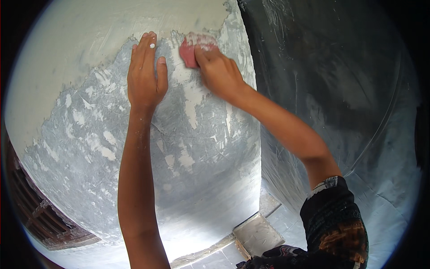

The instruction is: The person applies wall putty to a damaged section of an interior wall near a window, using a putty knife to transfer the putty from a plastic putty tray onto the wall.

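Observation:
My left hand (145, 74) lies flat against a wall (76, 121), fingers extended near the ragged edge between the smooth cream coat above and mottled grey surface below; a white blob sits on one finger. To its right, my right hand (217, 74) grips a pink scraper or pad (190, 51), smeared with white material, against the wall at that same edge. The fingertips of my right hand are partly hidden behind the hand.
Dark plastic sheeting (336, 89) hangs right of the wall's edge. A metal tray or board (257, 233) lies at the wall's foot on a pale floor. A dark wooden grille (36, 210) is at the lower left.

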`<state>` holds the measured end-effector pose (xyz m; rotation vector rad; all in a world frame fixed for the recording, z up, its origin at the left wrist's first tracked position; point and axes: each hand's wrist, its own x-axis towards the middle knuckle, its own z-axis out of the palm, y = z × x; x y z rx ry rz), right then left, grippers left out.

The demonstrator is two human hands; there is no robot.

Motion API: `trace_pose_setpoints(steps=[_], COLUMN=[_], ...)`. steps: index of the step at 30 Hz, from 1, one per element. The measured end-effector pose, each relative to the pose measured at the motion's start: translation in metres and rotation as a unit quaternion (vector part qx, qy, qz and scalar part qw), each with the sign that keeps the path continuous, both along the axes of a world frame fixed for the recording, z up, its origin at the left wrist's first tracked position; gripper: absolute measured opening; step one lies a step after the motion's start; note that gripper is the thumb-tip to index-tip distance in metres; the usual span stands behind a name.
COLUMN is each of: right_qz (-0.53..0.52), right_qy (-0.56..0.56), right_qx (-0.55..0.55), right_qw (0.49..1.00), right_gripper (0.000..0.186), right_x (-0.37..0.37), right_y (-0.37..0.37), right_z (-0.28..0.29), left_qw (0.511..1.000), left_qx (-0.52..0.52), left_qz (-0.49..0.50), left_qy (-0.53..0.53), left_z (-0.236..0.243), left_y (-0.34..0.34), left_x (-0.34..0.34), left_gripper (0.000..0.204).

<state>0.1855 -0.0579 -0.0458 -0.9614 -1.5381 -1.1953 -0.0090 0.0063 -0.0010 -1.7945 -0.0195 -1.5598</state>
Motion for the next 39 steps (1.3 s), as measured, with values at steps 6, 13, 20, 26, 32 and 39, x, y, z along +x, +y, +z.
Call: trace_pose_setpoints(steps=[6, 13, 20, 26, 32, 39], right_qz=[0.018, -0.035, 0.042, -0.057, 0.151, 0.382], right_qy=[0.049, 0.022, 0.051, 0.061, 0.100, 0.413], right_qx=[0.060, 0.008, 0.107, 0.024, -0.114, -0.387], right_qw=[0.997, 0.999, 0.992, 0.996, 0.977, 0.731], right_gripper=[0.021, 0.035, 0.024, 0.022, 0.031, 0.020], right_x=[0.014, 0.002, 0.023, 0.026, -0.046, -0.006], right_y=[-0.031, 0.003, -0.024, -0.005, -0.077, -0.113], right_z=[0.029, 0.007, 0.042, 0.021, -0.090, -0.164], left_qw=[1.000, 1.000, 1.000, 1.000, 0.999, 0.995], left_qx=[0.012, 0.004, 0.016, -0.010, 0.004, -0.056], left_qz=[-0.019, -0.025, -0.024, 0.000, -0.028, -0.080], left_qy=[-0.010, -0.014, -0.010, 0.006, 0.015, 0.025], left_z=[0.002, 0.000, 0.002, -0.001, 0.000, -0.087], left_y=[-0.005, 0.002, 0.000, -0.004, 0.001, -0.012], left_x=[0.008, 0.003, 0.004, 0.005, 0.000, 0.010], left_gripper=[0.045, 0.045, 0.044, 0.046, 0.044, 0.047])
